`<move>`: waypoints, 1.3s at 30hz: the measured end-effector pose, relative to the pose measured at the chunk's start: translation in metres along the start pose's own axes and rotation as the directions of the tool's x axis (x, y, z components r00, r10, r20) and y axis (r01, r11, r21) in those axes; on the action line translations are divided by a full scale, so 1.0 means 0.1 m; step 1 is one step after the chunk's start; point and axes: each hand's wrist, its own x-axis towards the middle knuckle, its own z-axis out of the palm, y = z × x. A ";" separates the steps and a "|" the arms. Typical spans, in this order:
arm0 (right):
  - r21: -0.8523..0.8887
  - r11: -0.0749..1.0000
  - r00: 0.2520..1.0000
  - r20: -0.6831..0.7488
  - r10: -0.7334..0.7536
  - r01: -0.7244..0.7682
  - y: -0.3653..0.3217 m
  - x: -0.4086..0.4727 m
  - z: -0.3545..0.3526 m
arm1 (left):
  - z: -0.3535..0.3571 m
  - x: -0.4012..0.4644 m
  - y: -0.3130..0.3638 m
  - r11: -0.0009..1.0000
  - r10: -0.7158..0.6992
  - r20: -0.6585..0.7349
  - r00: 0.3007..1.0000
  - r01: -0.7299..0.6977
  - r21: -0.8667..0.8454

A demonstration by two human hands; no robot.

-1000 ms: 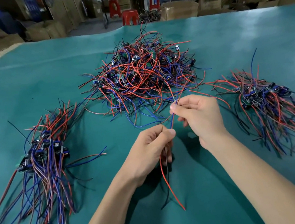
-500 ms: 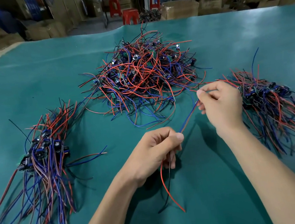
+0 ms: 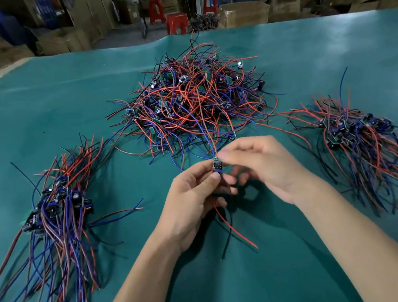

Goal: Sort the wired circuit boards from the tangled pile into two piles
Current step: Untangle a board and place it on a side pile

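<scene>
A tangled pile [image 3: 193, 100] of small circuit boards with red, blue and black wires lies at the table's middle back. A sorted pile [image 3: 56, 217] lies at the left and another sorted pile [image 3: 360, 138] at the right. My left hand [image 3: 195, 202] pinches one small board [image 3: 217, 167] upright above the table; its red and black wires hang below, its blue and red wires run up toward the tangle. My right hand [image 3: 263, 164] is just right of the board, fingers loosely curled, its fingertips at the board's top; whether it grips is unclear.
The teal table cover [image 3: 34, 117] spans the whole view. Beyond its far edge stand cardboard boxes [image 3: 245, 12] and red stools [image 3: 176, 23].
My right hand came back left from the right pile to the board in my left hand. The board now shows above my left thumb, and the wire is no longer stretched between the hands.
</scene>
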 end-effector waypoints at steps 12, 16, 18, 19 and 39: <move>-0.096 0.992 0.996 -0.014 -0.083 0.081 0.01 -0.01 0.04 | 0.01 0.03 -0.05 0.993 0.026 -0.242 0.970 0.003 0.118; -0.121 0.987 0.994 0.009 -0.109 0.109 -0.01 -0.03 0.04 | 0.05 -0.01 -0.08 0.974 0.070 -0.222 0.972 -0.018 0.227; -0.110 0.986 0.992 0.007 -0.128 0.128 -0.01 -0.03 0.04 | 0.06 -0.01 -0.06 0.980 0.051 -0.220 0.974 -0.006 0.200; -0.094 0.986 0.991 -0.001 -0.135 0.135 -0.01 -0.03 0.05 | 0.05 -0.01 -0.05 0.982 0.040 -0.219 0.975 0.001 0.187; 0.559 0.825 0.846 -0.477 0.239 0.082 0.03 0.11 -0.19 | 0.09 -0.06 -0.01 0.876 -0.047 0.057 0.997 0.014 0.482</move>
